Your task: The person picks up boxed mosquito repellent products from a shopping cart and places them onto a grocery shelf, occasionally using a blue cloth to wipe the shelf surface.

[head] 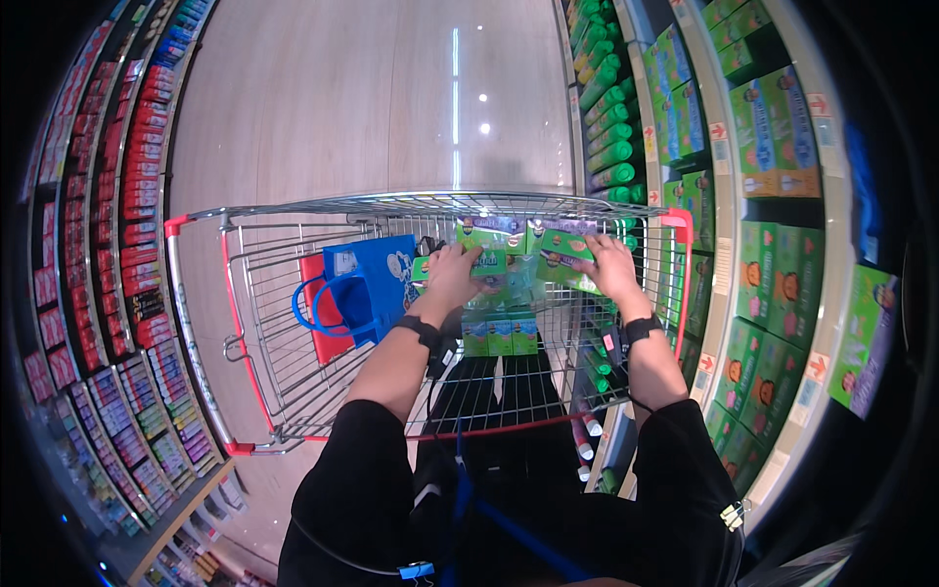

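Both my hands reach down into a wire shopping cart (381,198) with red corners. My left hand (451,275) grips a small green box (488,265), its fingers curled over the near side. My right hand (610,265) has its fingers and thumb on another green and purple box (563,260), which sits tilted. Behind them, against the cart's far side, are a green and purple box (486,229) and a similar one partly covered. Several small green and blue boxes (500,334) stand in a row nearer me. Clear plastic wrap (522,279) lies between the hands.
A blue tote bag (378,282) and a red flat item (312,264) lie in the cart's left part. Shelves of red packages (143,198) line the left. On the right are shelves with green spray cans (609,136) and green boxes (777,279). Pale floor (352,95) runs ahead.
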Demonstrator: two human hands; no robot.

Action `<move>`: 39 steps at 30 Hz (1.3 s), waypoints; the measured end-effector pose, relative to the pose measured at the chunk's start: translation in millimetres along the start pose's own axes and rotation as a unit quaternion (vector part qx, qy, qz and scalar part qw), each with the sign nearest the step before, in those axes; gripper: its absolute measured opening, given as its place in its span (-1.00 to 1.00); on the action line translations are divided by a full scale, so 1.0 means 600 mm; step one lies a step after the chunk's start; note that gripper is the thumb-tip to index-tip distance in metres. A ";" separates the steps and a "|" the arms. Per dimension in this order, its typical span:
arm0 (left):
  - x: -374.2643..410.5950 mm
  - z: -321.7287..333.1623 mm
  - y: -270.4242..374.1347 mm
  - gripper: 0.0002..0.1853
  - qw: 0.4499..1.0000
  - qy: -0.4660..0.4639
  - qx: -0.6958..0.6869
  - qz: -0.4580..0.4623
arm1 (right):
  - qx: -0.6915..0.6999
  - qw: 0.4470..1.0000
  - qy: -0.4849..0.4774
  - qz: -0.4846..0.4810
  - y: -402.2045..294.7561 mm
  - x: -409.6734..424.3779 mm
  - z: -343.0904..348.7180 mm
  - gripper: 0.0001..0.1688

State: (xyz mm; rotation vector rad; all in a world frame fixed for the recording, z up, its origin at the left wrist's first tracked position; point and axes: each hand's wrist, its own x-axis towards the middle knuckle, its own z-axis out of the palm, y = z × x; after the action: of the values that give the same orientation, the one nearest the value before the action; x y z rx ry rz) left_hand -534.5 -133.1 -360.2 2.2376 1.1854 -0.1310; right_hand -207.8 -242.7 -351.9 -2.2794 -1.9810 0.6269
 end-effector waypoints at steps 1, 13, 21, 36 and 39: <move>0.024 0.024 -0.007 -0.14 1.000 -0.002 0.005 0.005 | 0.046 0.999 -0.017 0.020 0.020 0.025 0.028 -0.27; 0.269 0.170 -0.050 -0.51 0.994 -0.103 0.005 -0.032 | -0.001 0.992 -0.112 0.063 0.102 0.186 0.194 -0.45; 0.183 0.195 -0.049 -0.14 0.998 0.025 0.051 0.031 | -0.034 0.999 0.005 0.018 0.042 0.104 0.179 -0.12; 0.198 0.194 0.005 0.00 0.986 -0.134 -0.025 -0.094 | -0.078 0.995 -0.033 -0.044 0.057 0.088 0.236 -0.19; 0.161 0.192 0.011 -0.21 0.994 -0.040 -0.096 -0.027 | -0.093 0.989 -0.060 -0.095 0.022 0.081 0.166 -0.49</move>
State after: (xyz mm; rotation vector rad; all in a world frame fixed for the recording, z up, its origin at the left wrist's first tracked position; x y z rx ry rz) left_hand -450.3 -129.1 -485.1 2.0159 1.1662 -0.1209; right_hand -224.7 -219.9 -459.9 -2.1565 -2.3718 0.5980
